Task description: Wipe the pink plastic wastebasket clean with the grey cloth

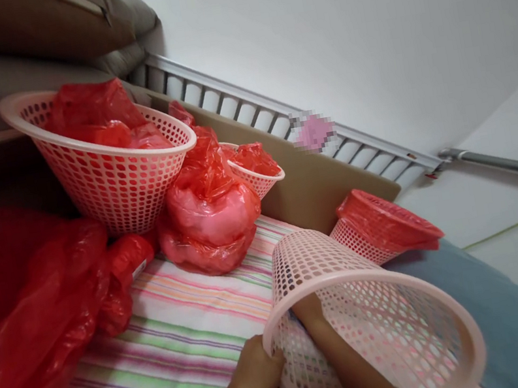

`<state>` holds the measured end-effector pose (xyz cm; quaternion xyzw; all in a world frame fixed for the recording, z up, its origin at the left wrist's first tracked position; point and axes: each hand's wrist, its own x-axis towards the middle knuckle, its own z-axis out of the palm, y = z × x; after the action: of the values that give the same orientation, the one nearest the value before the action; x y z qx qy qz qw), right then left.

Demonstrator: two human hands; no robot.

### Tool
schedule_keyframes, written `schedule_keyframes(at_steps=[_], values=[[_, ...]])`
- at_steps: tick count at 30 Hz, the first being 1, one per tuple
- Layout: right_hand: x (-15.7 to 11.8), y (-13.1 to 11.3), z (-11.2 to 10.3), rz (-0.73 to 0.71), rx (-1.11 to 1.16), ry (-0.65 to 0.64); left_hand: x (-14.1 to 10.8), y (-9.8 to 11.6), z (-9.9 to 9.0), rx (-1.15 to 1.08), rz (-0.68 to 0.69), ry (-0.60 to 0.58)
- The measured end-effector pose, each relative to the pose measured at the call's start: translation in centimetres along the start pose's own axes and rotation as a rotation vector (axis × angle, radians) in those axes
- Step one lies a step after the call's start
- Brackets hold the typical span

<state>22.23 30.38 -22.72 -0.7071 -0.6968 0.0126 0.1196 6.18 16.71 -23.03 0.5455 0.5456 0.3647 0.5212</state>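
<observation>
A pink perforated basket (319,257) lies tipped on its side on the striped sheet (199,310), its wide mouth toward me. My left hand (260,366), with a silver bangle at the wrist, grips the rim at its left edge. Reaching through the mouth, my right hand (308,308) is inside the basket; its fingers are hidden, and whether it holds anything does not show. A dark item, too hidden to name, shows beside that hand.
A large pink basket (113,185) holds red plastic bags. Right of it sit a filled red bag (214,221) and a smaller basket (262,183). Another basket (361,240) has red plastic over its rim. Loose red plastic (25,312) covers the left; a metal rail (233,96) runs behind.
</observation>
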Motion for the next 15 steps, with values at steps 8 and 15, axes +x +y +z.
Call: schedule_keyframes(at_steps=[8,15], values=[[-9.3,0.6,-0.3,-0.028,-0.030,-0.079,0.1,-0.9,0.6,-0.109,-0.026,-0.020],[-16.4,1.9,0.4,-0.121,-0.099,-0.089,0.2,-1.5,0.9,-0.088,-0.018,-0.004]])
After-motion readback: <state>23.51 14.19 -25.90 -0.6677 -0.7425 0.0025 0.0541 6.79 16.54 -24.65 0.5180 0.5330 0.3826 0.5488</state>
